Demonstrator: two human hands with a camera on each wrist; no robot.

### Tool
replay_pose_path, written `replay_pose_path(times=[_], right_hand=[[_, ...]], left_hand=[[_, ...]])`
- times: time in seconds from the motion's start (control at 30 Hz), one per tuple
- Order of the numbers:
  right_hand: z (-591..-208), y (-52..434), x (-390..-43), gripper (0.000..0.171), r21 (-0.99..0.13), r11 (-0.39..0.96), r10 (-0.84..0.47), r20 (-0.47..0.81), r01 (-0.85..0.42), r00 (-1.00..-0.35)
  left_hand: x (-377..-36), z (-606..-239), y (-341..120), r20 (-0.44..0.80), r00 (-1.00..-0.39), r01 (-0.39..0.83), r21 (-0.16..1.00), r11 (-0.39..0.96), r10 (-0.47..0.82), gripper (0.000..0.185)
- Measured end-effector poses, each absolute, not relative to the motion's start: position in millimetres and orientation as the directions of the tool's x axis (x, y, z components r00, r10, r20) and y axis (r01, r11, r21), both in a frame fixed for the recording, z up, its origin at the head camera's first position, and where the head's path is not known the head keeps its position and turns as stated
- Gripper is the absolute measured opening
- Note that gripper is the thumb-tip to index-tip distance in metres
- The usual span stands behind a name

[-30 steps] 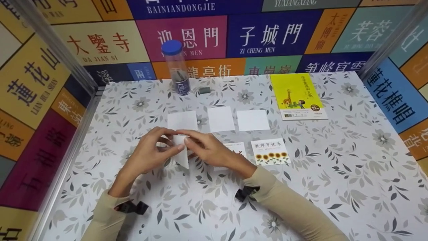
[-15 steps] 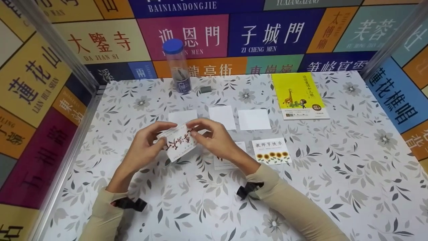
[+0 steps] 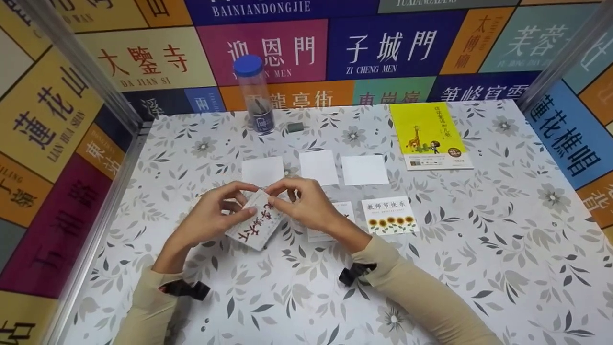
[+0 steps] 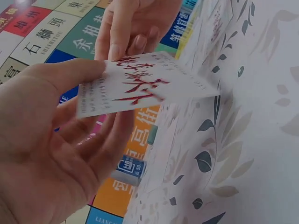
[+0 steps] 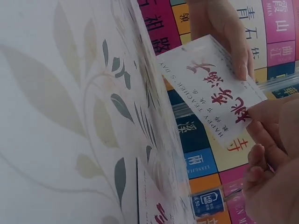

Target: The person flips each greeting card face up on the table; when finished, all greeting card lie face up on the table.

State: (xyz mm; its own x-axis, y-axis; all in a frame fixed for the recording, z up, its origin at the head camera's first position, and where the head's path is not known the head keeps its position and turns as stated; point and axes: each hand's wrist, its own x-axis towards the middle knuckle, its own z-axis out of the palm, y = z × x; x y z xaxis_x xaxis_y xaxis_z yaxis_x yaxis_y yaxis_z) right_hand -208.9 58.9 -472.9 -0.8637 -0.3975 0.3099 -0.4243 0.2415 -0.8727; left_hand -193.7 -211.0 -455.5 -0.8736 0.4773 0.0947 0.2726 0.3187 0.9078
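Bright painted wall signs stand behind a white desk with grey leaves and flowers. Near the middle of the desk, a bit toward its left edge, two bare hands hold a flat white paper card with big red writing. The left hand pinches it, thumb on the printed face and fingers behind. The right hand pinches its top corner with thumb and finger. The card tilts; I cannot tell if its low corner touches the desk.

To do this well, I think, soft pinches at the edges are best, so the paper does not bend. Both hands should turn together, since a hard pull could crease it. Mind the other red-lettered white card, partly hidden by the right wrist. Try not to bump the three blank white paper cards toward the far edge, either.
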Motion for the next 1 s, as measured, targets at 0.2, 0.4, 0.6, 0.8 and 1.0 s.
replay_pose_path(times=[0.2,0.4,0.6,0.8,1.0], right_hand=[[-475.7,57.4,-208.3,0.033,-0.923,0.196,-0.395,0.236,-0.332,-0.888],[-480.6,54.8,-206.3,0.032,-0.966,0.091,-0.416,0.184,-0.242,-0.890],[-483.1,51.1,-202.1,0.030,-0.940,0.159,-0.494,0.188,-0.301,-0.849],[-485.5,48.7,-199.1,0.046,-0.868,0.295,-0.546,0.191,-0.400,-0.816],[-485.6,45.2,-187.6,0.097,-0.609,0.573,-0.669,0.038,-0.548,-0.742]], left_hand=[[-197.3,-455.2,-217.1,0.041,-0.911,0.120,0.978,0.170,0.410,0.033],[-198.4,-456.9,-224.5,-0.031,-0.911,0.002,0.997,0.080,0.412,0.049],[-198.2,-458.0,-224.9,-0.018,-0.860,0.124,0.962,0.242,0.510,0.046],[-198.3,-460.0,-228.0,-0.110,-0.900,0.050,0.935,0.352,0.422,0.028],[-198.1,-464.5,-238.2,-0.180,-0.902,0.019,0.892,0.452,0.392,0.034]])
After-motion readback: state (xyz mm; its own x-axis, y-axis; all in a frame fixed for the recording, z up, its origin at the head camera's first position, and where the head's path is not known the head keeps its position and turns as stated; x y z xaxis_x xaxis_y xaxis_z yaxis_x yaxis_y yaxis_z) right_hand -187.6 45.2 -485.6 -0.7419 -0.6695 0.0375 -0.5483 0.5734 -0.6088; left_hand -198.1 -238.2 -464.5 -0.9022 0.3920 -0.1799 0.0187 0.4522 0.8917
